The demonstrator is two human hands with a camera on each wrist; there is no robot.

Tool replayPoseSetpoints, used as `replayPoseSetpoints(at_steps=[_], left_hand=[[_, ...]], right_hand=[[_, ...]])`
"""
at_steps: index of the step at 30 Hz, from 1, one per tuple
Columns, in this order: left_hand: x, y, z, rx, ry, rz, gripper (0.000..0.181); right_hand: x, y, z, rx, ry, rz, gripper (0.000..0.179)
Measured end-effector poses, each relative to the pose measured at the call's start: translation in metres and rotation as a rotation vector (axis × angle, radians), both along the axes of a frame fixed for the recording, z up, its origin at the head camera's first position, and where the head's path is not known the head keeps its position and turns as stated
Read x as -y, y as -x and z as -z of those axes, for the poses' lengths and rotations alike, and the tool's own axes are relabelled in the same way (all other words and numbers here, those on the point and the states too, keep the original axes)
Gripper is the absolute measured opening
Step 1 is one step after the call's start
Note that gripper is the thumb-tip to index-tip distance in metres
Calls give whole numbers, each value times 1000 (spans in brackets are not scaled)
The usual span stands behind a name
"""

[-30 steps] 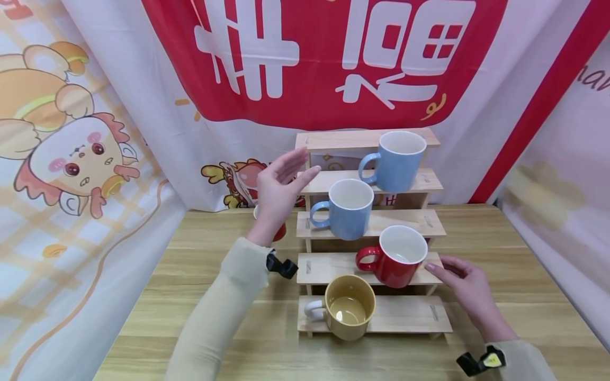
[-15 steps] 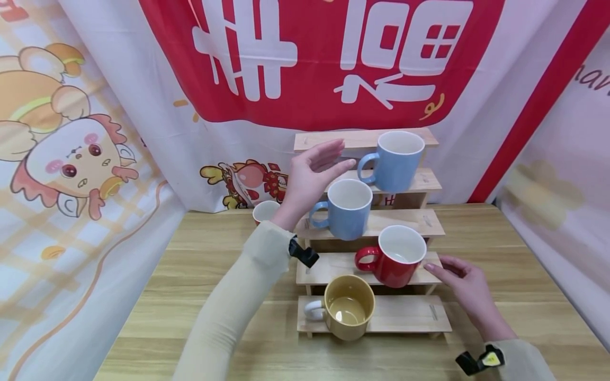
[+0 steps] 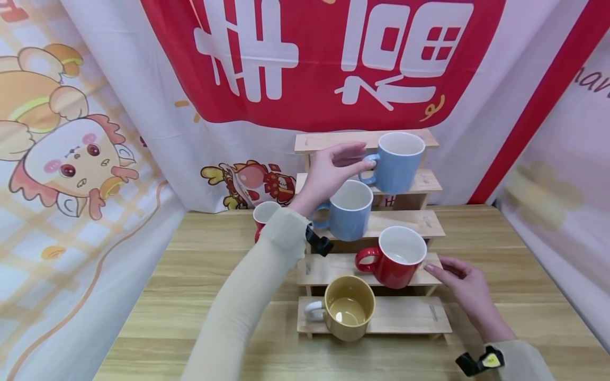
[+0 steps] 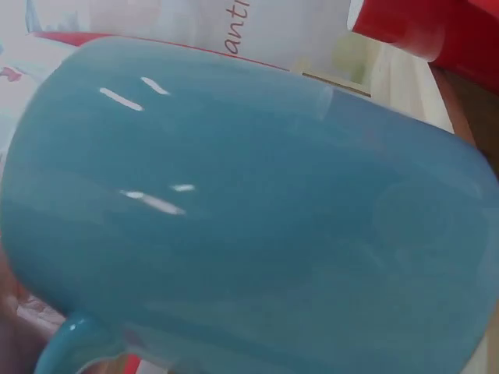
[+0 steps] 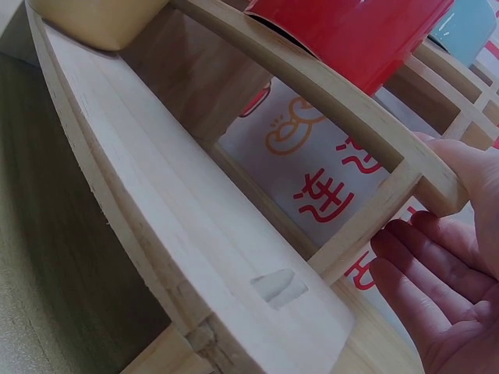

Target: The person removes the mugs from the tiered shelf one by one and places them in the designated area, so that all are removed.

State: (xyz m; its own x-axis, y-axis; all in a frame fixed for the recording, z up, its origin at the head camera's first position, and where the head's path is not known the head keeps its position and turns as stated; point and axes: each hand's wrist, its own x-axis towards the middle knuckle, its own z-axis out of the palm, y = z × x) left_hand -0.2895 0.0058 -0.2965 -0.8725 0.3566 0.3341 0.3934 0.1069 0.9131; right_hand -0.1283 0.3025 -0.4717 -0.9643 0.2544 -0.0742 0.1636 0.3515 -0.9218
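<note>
One grip, the left hand (image 3: 330, 172), has its thumb over the handle of the upper blue mug (image 3: 399, 168), which stands on the second board from the top; its other fingertips are hard to make out, so I cannot tell whether they have closed on it. A blue mug wall (image 4: 249, 202) nearly fills the left wrist view, leaving a dark blur of hand in one corner. The right hand (image 3: 469, 286) grasps the end of the wooden rack (image 3: 410, 315), thumb above the board, fingers below. The left wrist partly covers the handle of the lower blue mug (image 3: 350, 217). Below, the red mug (image 3: 397, 264) and yellow mug (image 3: 350, 307) are cropped in the right wrist view. The sleeve (image 3: 252, 288) hides part of a far mug (image 3: 260, 217) on the table (image 3: 200, 264).
</note>
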Motion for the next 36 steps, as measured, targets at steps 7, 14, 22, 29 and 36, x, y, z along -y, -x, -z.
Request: replayPoseSetpoints(at_steps=[7, 14, 22, 29, 36], left_hand=[[-7, 7, 1, 29, 89, 46, 51], [-11, 9, 2, 25, 124, 21, 43], [-11, 11, 0, 41, 133, 2, 35], [-11, 13, -1, 57, 132, 3, 31], [-10, 13, -2, 69, 124, -12, 29]], right_hand=[[-1, 0, 2, -1, 19, 1, 68], [-1, 1, 4, -13, 30, 7, 66], [-1, 2, 3, -8, 27, 6, 66], [0, 2, 3, -30, 33, 8, 63], [0, 1, 2, -17, 22, 7, 64]])
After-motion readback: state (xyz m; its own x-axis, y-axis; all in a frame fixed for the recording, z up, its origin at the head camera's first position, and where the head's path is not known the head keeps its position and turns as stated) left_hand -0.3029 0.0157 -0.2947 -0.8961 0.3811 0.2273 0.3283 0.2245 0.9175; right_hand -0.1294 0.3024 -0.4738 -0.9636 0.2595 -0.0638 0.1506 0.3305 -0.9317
